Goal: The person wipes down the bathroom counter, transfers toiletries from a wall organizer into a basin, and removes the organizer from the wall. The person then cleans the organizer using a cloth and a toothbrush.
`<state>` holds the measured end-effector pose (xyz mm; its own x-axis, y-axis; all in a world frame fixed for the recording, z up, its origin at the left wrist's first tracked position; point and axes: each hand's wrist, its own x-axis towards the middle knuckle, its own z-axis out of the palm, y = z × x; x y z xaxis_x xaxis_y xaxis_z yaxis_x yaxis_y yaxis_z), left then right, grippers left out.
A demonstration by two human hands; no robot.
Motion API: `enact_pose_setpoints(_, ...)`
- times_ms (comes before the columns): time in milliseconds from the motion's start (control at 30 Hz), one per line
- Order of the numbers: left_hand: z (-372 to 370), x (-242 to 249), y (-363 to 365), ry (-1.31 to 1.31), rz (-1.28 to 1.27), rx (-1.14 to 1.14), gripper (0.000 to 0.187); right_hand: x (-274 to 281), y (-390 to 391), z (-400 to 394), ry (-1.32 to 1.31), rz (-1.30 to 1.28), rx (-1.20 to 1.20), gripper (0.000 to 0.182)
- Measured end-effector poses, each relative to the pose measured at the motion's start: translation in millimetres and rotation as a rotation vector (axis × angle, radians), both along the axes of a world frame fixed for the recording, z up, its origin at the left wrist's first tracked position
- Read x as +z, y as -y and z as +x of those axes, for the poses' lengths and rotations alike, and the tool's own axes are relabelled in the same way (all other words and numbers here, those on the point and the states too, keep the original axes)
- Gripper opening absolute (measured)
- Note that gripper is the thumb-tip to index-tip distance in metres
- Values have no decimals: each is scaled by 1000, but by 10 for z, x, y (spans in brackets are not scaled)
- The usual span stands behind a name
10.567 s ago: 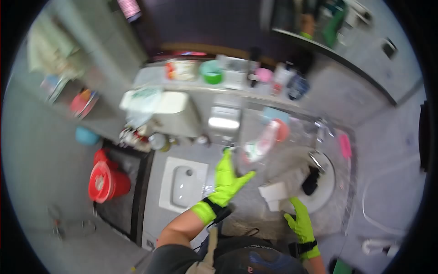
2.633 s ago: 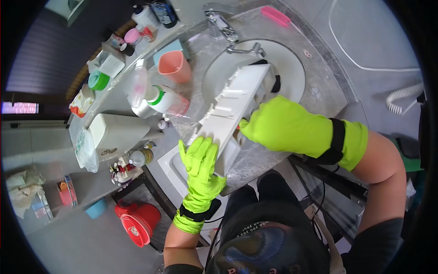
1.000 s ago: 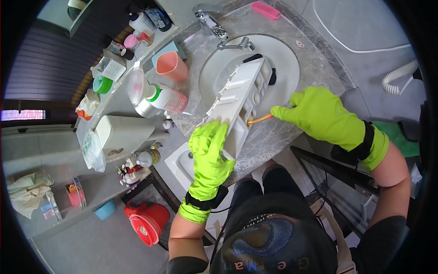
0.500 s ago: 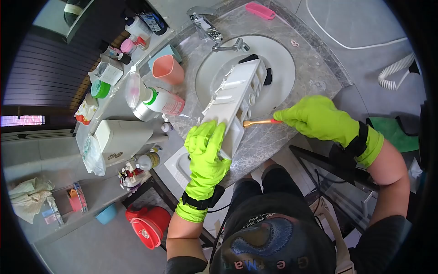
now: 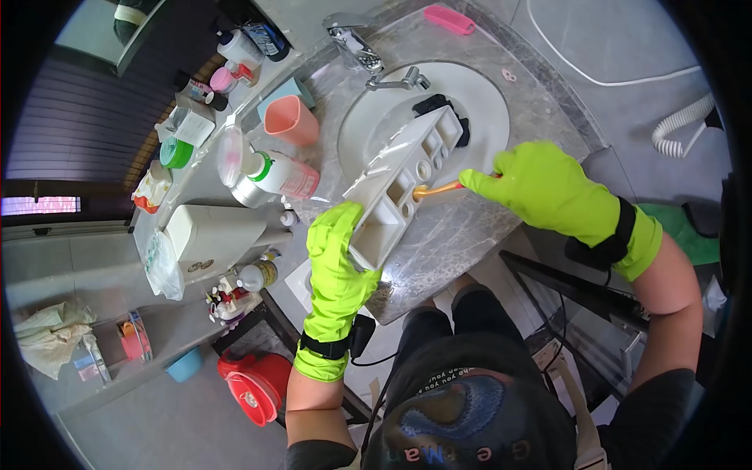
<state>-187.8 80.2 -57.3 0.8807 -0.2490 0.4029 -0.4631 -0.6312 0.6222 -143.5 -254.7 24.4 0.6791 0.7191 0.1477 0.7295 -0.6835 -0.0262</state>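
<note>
A long white plastic rack [image 5: 377, 233] with square compartments and round holes slants from over the sink [image 5: 495, 149] to the counter. My left hand [image 5: 338, 249], in a bright green rubber glove, is closed around its near end. My right hand [image 5: 540, 194], gloved alike, grips the red-and-yellow handle of a small brush [image 5: 440, 189]. The brush's head meets the rack beside a compartment; its bristles are hard to make out. Behind the rack's far end, black cloth-like pieces [image 5: 464, 133] lie in the basin.
A chrome faucet [image 5: 356, 48] stands behind the basin. Left on the counter are a pink cup [image 5: 291, 121] and a spray bottle [image 5: 288, 175]. A pink item [image 5: 450, 19] lies at the back. Below left sits a red bucket [image 5: 258, 392]; a black metal frame [image 5: 568, 288] stands right.
The rack has turned so its compartments face up more toward me. My right hand has risen slightly, taking the brush from the rack's near lower edge up to the middle compartments.
</note>
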Motion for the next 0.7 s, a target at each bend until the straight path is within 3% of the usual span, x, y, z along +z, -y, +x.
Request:
enact_pose_setpoints(67,-5,7,7,13,19,-23,81,-38,-25,36,-85,-71,-44,31)
enact_pose_setpoints(267,-112,-117,-5,32,-65,6,85,-472,33,-280,-876,705,-228,25)
enact_pose_setpoints(367,-109,-66,-46,-21,-67,-17,85,-270,44,-173,-415,339,-129,27)
enact_pose_setpoints(467,-81,-77,-21,-12,-41,-2,86,43,-21,-53,-193,-45,-100,26)
enact_pose_setpoints(500,-82,-84,-21,-7,-49,-2,87,50,-22,-39,-40,31,-14,30)
enact_pose_setpoints(633,-161,-122,-11,1,-69,26,87,435,-58,-254,-5,-66,-98,35)
enact_pose_setpoints(700,-181,-89,16,10,-18,26,85,525,-158,-397,-119,-60,-62,37)
